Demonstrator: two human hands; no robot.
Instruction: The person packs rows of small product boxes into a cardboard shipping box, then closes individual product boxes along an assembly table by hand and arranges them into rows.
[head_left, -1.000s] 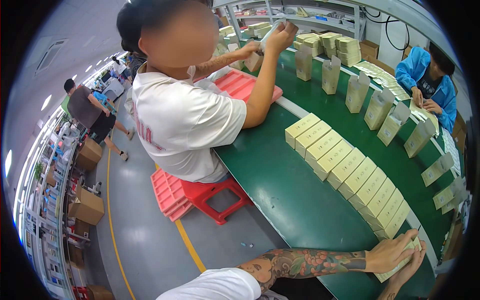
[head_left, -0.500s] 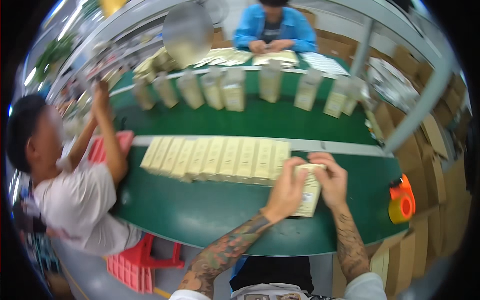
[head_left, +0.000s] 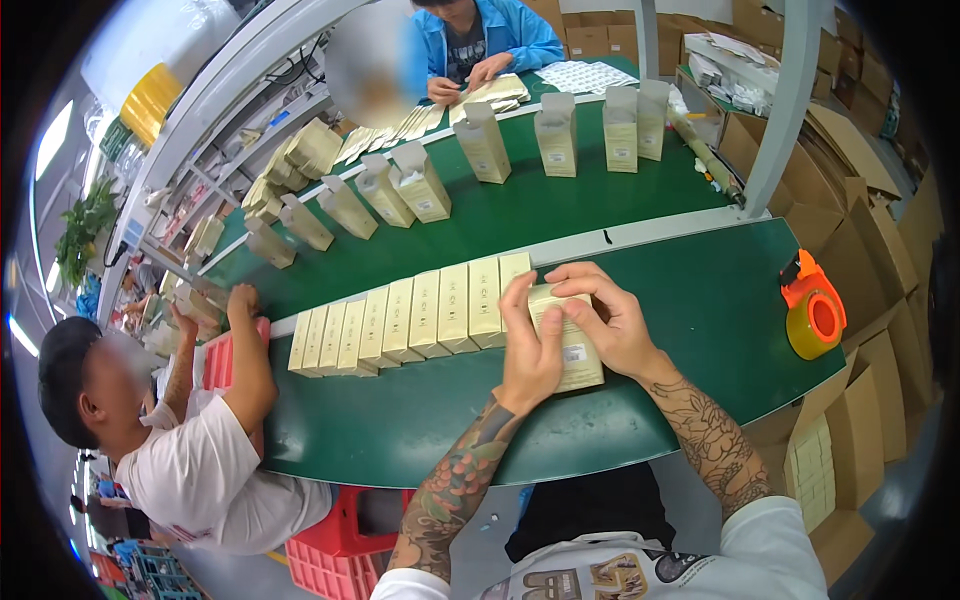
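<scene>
A pale yellow carton (head_left: 578, 366) stands near the table's front, at the right end of a row of similar closed cartons (head_left: 425, 310). My left hand (head_left: 533, 345) grips its left side, thumb along the upper part. From the right, my right hand (head_left: 610, 322) bends over its top, with thumb and fingertips close together at the upper edge. Both hands cover much of the carton's top, so how its flaps lie is hidden. A label shows low on the face towards me.
Several open-topped cartons (head_left: 557, 140) stand across the green table (head_left: 400, 430), beyond a pale strip. An orange tape dispenser (head_left: 815, 310) lies at right. A person in white (head_left: 200, 450) sits at left; another in blue (head_left: 520, 40) handles flat cartons opposite. Cardboard boxes (head_left: 850, 440) crowd the right.
The head view has turned and become sharper. Both my hands stay at the same carton, my right fingers now closer over its top. The person at left has lowered their raised hands.
</scene>
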